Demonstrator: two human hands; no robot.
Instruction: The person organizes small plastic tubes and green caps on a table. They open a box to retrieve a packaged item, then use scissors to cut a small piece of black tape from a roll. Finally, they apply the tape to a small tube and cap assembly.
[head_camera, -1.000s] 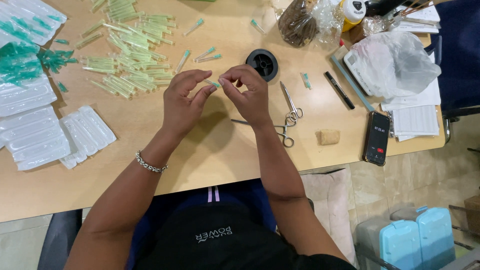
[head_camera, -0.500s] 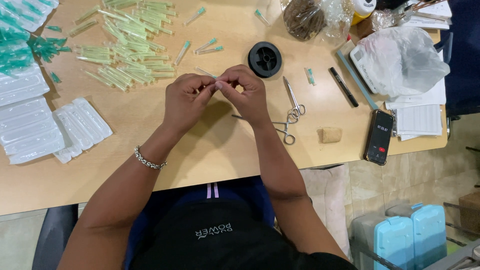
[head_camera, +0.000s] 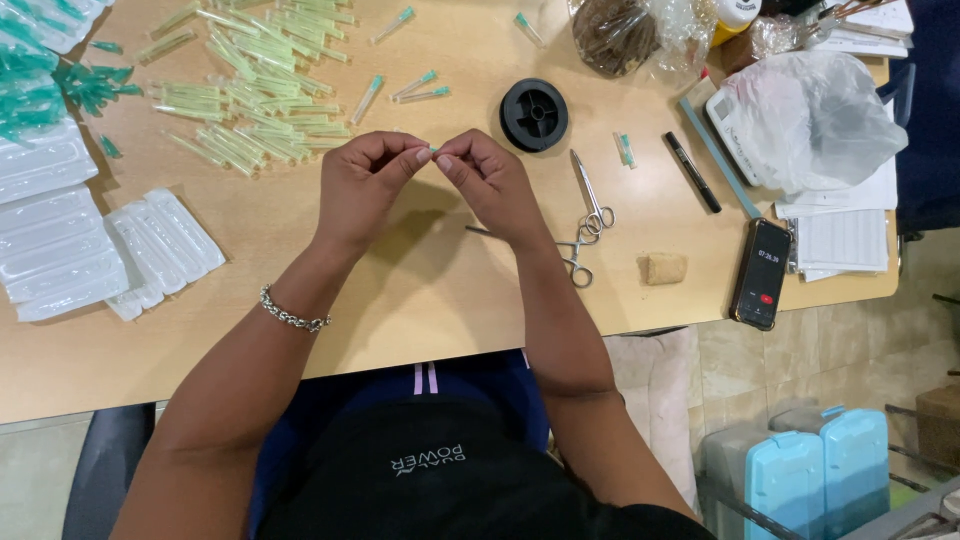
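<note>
- Small teal-tipped needle piece (head_camera: 432, 150) — pinched between the fingertips of both hands above the pale wooden table (head_camera: 420, 290); only its green tip shows, so its long axis seems to run left to right between the hands, but which end points where cannot be told.
- Left hand (head_camera: 362, 185) is closed narrow, thumb and forefinger pressed on the piece; a silver chain bracelet (head_camera: 292, 316) sits on that wrist.
- Right hand (head_camera: 490, 182) is likewise closed narrow on the piece, fingertips meeting the left hand's.
- Two pairs of steel scissor-handled forceps (head_camera: 588, 225) lie just right of the right hand, handles overlapping.
- One black round spool (head_camera: 534, 114) sits just beyond the hands.
- One black pen (head_camera: 693, 171), one tan cork block (head_camera: 663, 268) and one black phone (head_camera: 760, 273) lie further right.
- A loose heap of capped clear needles with teal hubs (head_camera: 255, 90) — too many to count — lies far left of the hands, with clear plastic blister trays (head_camera: 160, 245) nearer the left edge.
- Against the picture half a second ago, both hands stay in the same pinch; the table things have not moved.
</note>
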